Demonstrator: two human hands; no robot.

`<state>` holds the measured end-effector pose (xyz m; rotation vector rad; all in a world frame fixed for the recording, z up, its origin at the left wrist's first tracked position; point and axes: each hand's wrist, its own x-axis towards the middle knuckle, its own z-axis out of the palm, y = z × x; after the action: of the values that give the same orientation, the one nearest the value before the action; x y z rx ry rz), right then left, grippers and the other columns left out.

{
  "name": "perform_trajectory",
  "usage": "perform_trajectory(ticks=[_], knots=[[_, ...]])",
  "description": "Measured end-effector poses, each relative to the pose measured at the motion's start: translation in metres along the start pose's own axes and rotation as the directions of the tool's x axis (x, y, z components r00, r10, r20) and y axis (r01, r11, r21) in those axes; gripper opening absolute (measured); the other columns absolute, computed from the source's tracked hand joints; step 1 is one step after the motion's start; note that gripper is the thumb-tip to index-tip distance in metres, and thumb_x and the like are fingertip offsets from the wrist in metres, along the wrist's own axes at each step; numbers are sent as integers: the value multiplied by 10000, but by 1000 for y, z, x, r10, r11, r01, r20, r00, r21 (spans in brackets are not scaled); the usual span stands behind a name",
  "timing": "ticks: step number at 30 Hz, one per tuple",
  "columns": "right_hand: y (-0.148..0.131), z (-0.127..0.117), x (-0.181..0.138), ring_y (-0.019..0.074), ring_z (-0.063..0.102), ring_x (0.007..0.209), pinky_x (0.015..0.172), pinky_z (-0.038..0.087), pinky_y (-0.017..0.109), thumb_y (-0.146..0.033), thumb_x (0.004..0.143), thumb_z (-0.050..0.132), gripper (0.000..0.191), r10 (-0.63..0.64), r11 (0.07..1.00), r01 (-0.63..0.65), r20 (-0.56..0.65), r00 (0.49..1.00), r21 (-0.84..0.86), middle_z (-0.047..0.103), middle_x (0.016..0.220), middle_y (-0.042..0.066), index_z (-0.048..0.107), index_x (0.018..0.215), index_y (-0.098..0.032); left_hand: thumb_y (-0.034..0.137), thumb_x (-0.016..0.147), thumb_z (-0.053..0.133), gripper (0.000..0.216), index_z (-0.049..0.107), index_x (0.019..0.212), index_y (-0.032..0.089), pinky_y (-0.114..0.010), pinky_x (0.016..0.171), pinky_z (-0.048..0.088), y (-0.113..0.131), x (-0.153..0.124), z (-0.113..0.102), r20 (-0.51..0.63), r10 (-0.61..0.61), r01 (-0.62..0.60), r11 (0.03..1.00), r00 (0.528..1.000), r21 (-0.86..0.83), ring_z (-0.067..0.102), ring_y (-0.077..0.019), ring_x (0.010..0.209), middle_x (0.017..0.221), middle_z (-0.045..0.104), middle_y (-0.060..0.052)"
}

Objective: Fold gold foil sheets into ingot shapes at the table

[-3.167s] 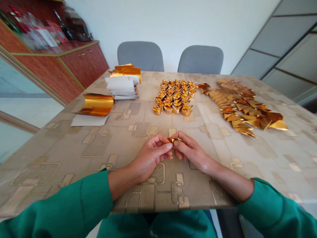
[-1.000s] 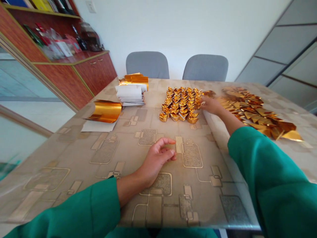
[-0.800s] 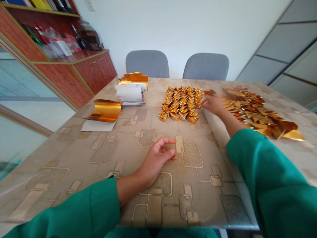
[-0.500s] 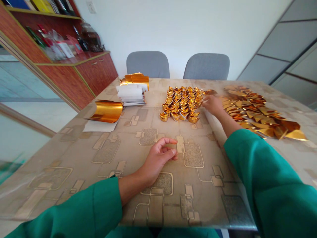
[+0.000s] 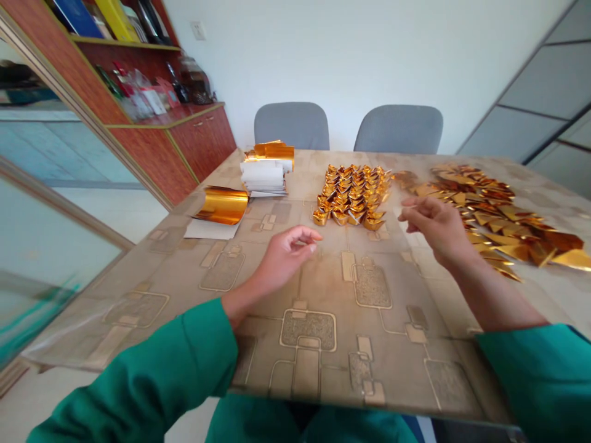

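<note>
Several rows of small folded gold paper ingots (image 5: 353, 194) stand close together on the table, beyond my hands. My left hand (image 5: 289, 251) hovers in front of them, fingers loosely bent, thumb apart and nothing held. To the right of the rows is my right hand (image 5: 436, 227), its fingers half curled and apart with nothing visible in them. It lies between the ingots and a spread pile of flat folded gold paper pieces (image 5: 512, 227). One blurred gold piece (image 5: 405, 179) sits near the back right of the rows.
A curled gold foil sheet (image 5: 224, 205) rests on white paper at left. Behind it is a stack of white-backed gold sheets (image 5: 264, 178). Two grey chairs (image 5: 292, 128) stand at the far side of the patterned table (image 5: 258, 289), with a wooden cabinet (image 5: 203, 138) at back left.
My right hand has pulled back from the edge of the ingot rows, toward me and rightward. My left hand has moved slightly forward. The view has shifted, so the table sits further right.
</note>
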<state>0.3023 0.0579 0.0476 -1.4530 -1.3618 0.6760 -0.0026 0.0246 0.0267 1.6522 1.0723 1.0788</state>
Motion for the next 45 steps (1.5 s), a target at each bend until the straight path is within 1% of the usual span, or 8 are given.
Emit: perform_trajectory(ticks=[4, 8, 14, 20, 29, 34, 40, 45], knots=[[-19, 15, -48, 156, 555, 619, 561, 460, 295, -415, 776, 683, 224, -56, 993, 35, 202, 978, 109, 647, 746, 20, 625, 908, -245, 252, 869, 494, 253, 703, 1007, 212, -388, 1039, 411, -10, 15, -84, -78, 214, -137, 823, 974, 552, 604, -251, 1131, 1173, 700, -69], [-27, 36, -71, 144, 540, 626, 548, 424, 275, -461, 789, 690, 252, -104, 984, 41, 378, 920, 172, 637, 734, 14, 645, 904, -241, 232, 850, 468, 278, 702, 992, 179, -490, 1112, 330, -30, 14, -162, -132, 169, 2, 608, 977, 794, 555, -323, 1224, 1204, 690, -123], [-25, 48, -75, 125, 501, 599, 547, 400, 263, -473, 777, 700, 281, -94, 983, 8, 467, 879, 183, 611, 715, -2, 653, 880, -216, 307, 836, 559, 194, 721, 845, 201, -526, 927, 440, -48, 6, -194, -227, 43, 180, 475, 973, 862, 638, -361, 992, 925, 730, -125], [-18, 48, -76, 119, 488, 595, 557, 386, 260, -456, 790, 690, 264, -83, 984, -6, 495, 865, 176, 609, 715, -5, 655, 868, -207, 337, 827, 584, 209, 709, 799, 173, -515, 828, 432, -46, 6, -190, -291, -3, 267, 409, 957, 873, 634, -387, 888, 764, 672, -119], [-11, 50, -74, 119, 495, 586, 556, 394, 264, -465, 786, 702, 272, -81, 979, -30, 518, 851, 201, 601, 697, -17, 646, 870, -213, 242, 782, 608, 122, 490, 805, 220, -322, 843, 475, -25, 3, -163, -304, 111, 151, 680, 946, 717, 643, -225, 984, 940, 680, -8], [-9, 50, -77, 167, 617, 838, 764, 508, 326, -436, 789, 737, 339, -13, 953, -153, 537, 844, 263, 679, 955, 36, 641, 1044, -235, 321, 754, 641, 280, 544, 992, 211, -358, 795, 528, -6, -2, -100, -350, -19, 41, 998, 936, 56, 633, -249, 972, 1033, 671, -58], [-26, 50, -87, 236, 640, 1082, 928, 533, 421, -528, 838, 661, 487, 52, 719, -529, 725, 687, 450, 654, 1251, 95, 587, 1242, -267, 265, 725, 697, 430, 596, 1133, 173, -446, 864, 541, 20, -23, -15, 47, -318, 288, 777, 947, -560, 648, -302, 1028, 1028, 702, -103], [-26, 45, -82, 216, 687, 927, 796, 573, 341, -406, 714, 805, 463, 149, 793, -420, 527, 837, 442, 723, 1114, 67, 634, 1107, -231, 213, 731, 735, 488, 566, 1187, 169, -366, 829, 556, 20, -21, 17, 172, -318, 355, 717, 932, -599, 686, -254, 959, 1087, 707, -112]])
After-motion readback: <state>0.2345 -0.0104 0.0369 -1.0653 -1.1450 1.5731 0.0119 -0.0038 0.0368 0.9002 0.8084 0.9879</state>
